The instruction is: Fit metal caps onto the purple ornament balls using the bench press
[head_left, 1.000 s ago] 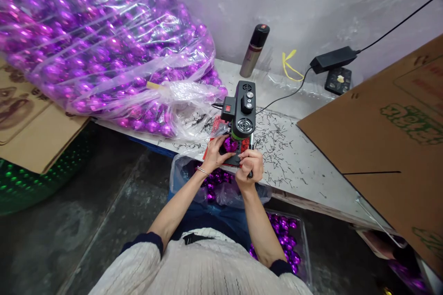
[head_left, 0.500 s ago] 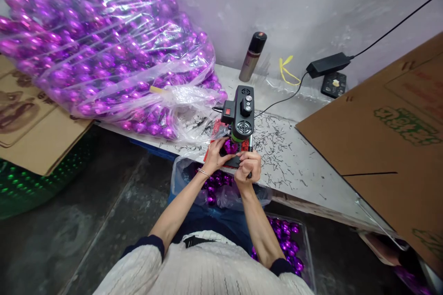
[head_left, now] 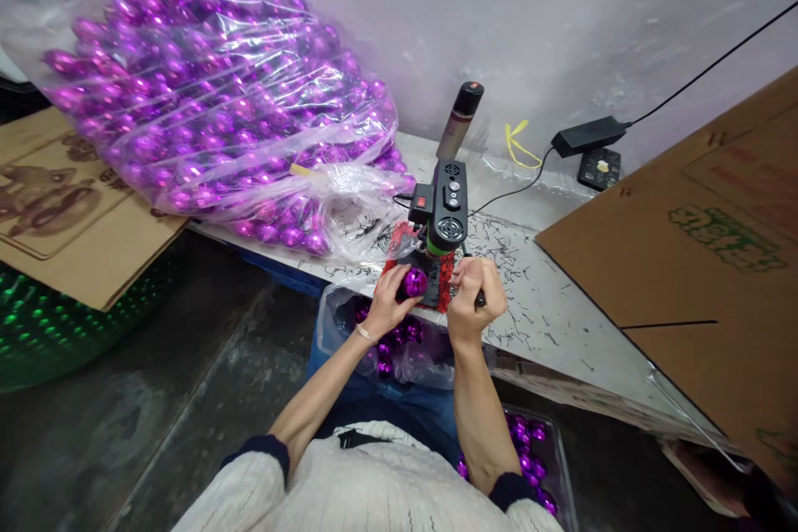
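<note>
the purple ball (head_left: 415, 282) now sits just in front of the black machine (head_left: 447, 204) rather than beneath it, cupped in the left hand's (head_left: 385, 307) parted thumb and fingers, while the right hand (head_left: 467, 312), curled around the lever (head_left: 480, 299), stands farther right, so this pass seems finished.

Wall (head_left: 561, 8): pale grey with a lilac cast, surface blotched. Floor (head_left: 205, 399): dark grey, smudged, crossed by a straight pale line. Tabletop (head_left: 552, 312): whitish, against the wall. Light dimmer at floor level.
</note>
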`<state>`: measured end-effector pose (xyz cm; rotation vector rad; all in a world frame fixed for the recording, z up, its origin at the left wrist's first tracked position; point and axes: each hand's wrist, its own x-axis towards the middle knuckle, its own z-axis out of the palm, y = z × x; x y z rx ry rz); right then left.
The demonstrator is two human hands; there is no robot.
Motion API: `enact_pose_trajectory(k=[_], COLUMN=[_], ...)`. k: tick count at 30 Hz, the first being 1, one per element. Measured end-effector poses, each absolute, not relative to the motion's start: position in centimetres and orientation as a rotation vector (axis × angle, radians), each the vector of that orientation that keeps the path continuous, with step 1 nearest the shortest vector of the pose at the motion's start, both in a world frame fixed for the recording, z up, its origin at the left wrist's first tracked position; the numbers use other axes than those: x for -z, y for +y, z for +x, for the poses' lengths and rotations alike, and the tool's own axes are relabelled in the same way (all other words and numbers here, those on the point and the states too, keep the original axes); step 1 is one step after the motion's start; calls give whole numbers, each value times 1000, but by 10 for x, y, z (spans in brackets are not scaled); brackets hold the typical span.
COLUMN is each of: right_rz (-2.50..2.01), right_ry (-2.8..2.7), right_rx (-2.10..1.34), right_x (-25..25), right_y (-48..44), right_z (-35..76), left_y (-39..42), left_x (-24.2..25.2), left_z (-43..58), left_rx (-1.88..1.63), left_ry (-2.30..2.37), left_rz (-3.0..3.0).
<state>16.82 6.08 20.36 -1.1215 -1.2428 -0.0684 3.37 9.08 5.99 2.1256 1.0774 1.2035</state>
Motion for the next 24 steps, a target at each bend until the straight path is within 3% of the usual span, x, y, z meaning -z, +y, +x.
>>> enact_pose_trajectory(k=[7, 11, 15, 19, 24], right_rz=[-1095, -1105, -1111, -1124, -1120], right_ry=[-1290, -1310, -1306, -1315, -1305], right_rx=[135, 122, 137, 147, 144], right_x=[-185, -183, -183, -179, -174], right_y=[56, 54, 53, 52, 51], right_z=[167, 167, 167, 167, 167], left_y=[53, 133, 239, 301, 325], left_x=[-64, -86, -114, -126, -126], left_z=[-3, -3, 1, 11, 24], left_rx=[-983, -1110, -796, -749, -873], left_ry=[1017, 1236, 1602, 1577, 1446], left_rz=[2404, 2240, 2085, 2013, 1987])
